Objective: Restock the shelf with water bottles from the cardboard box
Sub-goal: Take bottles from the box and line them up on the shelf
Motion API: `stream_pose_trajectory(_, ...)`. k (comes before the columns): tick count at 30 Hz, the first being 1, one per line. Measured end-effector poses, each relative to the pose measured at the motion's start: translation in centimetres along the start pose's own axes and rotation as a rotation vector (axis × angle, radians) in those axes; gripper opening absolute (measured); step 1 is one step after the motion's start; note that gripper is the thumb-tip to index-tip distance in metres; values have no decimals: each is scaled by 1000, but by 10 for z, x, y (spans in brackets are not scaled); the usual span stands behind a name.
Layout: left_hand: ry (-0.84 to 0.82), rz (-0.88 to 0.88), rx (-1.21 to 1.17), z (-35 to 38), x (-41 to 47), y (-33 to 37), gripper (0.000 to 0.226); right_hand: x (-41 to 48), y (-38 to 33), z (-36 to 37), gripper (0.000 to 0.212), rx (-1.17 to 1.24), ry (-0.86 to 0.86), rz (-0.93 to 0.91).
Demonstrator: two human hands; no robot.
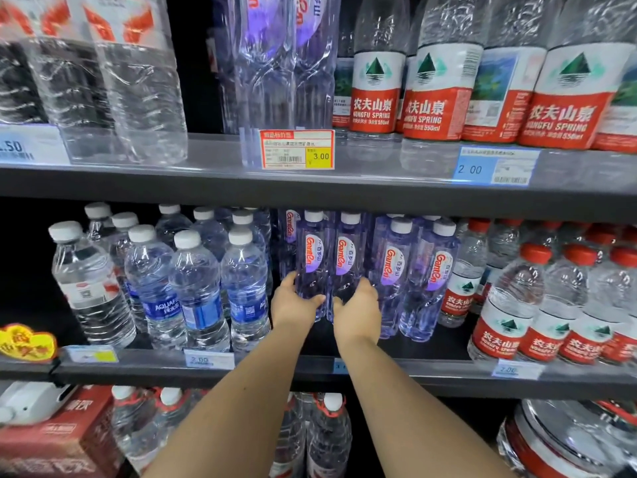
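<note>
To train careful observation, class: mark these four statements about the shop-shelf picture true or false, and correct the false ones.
1. The left hand grips the left purple bottle and the right hand grips the right purple bottle, at the middle shelf. True.
2. The held bottles have red caps. False: they have white caps.
3. The Aquafina bottles stand left of both hands. True.
4. The red-bordered price tag on the upper shelf reads 2.00. False: it reads 3.00.

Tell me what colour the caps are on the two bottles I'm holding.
White caps, on the purple-tinted bottles; seen best in the head view.
</note>
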State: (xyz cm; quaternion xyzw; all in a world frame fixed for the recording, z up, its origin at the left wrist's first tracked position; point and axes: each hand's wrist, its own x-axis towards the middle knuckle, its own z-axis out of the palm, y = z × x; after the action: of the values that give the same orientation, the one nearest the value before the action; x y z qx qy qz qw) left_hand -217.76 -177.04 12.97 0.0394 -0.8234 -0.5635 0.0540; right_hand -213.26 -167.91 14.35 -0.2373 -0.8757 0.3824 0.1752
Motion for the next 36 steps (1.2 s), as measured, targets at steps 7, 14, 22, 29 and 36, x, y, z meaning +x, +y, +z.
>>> stream_pose_trajectory(7, 22, -80, -101, 9, 23, -7, 56, 21, 1, 20, 62, 8, 44, 47)
stream_pose_trajectory(14, -51, -30, -84, 21, 29, -7, 62, 30, 7, 21, 69, 144, 37, 137)
stream_pose_trajectory(22, -131, 24, -68, 7, 13, -10, 65, 0, 24, 4, 66, 28, -182, -219)
stream_pose_trajectory(29, -17, -28, -74, 15, 23, -1, 43, 15, 25, 5, 71, -127, -284, -224)
stream_pose_trajectory(36, -13, -22, -74, 25, 28, -5, 39, 22, 28, 11, 77, -148, -296, -237)
